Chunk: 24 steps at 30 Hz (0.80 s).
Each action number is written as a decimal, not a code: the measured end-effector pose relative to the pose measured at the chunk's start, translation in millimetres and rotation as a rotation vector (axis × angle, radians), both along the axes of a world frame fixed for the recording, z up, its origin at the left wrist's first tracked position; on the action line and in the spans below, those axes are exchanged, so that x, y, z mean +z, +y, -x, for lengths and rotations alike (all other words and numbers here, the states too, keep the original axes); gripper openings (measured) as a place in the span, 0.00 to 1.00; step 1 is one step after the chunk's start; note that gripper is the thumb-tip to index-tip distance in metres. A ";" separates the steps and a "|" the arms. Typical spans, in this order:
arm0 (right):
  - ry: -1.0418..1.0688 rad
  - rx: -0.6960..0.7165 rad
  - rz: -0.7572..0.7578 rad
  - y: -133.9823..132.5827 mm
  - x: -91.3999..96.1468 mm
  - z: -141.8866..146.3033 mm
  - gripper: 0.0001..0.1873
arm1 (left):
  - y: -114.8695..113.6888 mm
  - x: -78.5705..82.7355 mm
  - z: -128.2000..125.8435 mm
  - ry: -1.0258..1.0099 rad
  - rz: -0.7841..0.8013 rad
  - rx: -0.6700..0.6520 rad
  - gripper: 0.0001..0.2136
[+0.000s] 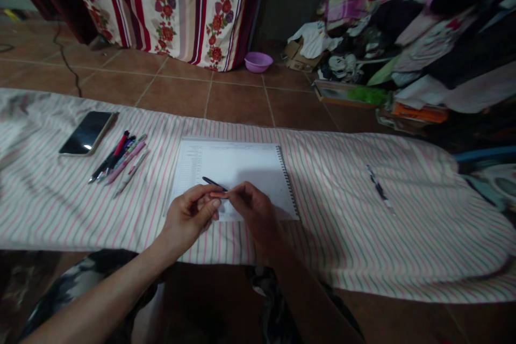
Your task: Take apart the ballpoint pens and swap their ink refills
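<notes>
Above the lower part of a spiral notebook (pixel 250 158), my left hand (pixel 193 212) is closed, its thumb and fingers pinching a small orange stick-like piece (pixel 219 194). The fingertips of my right hand (pixel 253 207) are closed together at the right end of that piece. Just behind the fingers is a slim black pen-like piece (pixel 213 182); I cannot tell whether it lies on the page or is held. The open page is mostly white, with a printed table along its left side and the spiral binding on the right.
Left of the notebook lie several pens (pixel 124 158) in a bunch and a phone (pixel 87 133). A black-and-white pen (pixel 378 188) lies to the right on the striped cloth (pixel 334 172). Beyond are a floral curtain (pixel 189 11), a purple basin (pixel 258 62) and heaped clothes (pixel 427 27).
</notes>
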State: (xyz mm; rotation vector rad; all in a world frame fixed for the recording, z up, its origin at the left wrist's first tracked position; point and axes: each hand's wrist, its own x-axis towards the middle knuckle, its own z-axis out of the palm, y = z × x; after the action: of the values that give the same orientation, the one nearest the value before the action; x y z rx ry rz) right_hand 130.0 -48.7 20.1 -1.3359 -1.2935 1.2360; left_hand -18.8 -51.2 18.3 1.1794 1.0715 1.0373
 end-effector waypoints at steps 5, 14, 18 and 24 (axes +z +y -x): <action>0.026 0.004 0.023 -0.4 1.4 0.2 0.09 | 0.1 2.7 -2.4 -0.007 0.004 0.041 0.12; 0.245 0.086 0.090 1.1 -2.9 -2.9 0.08 | 1.0 18.3 -5.9 0.088 -0.234 0.082 0.07; 0.269 0.093 0.122 0.6 -1.5 -5.0 0.08 | 1.2 18.8 -7.2 0.147 -0.334 0.078 0.05; 0.304 0.077 0.127 1.4 -3.9 -6.6 0.08 | 1.0 14.6 -5.2 0.150 -0.376 0.051 0.06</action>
State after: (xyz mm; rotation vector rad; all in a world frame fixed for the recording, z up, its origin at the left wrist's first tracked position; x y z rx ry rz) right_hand 136.6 -47.3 16.3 -1.1394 -1.0738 1.5309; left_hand -13.6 -50.2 32.8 1.5578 1.0539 1.2412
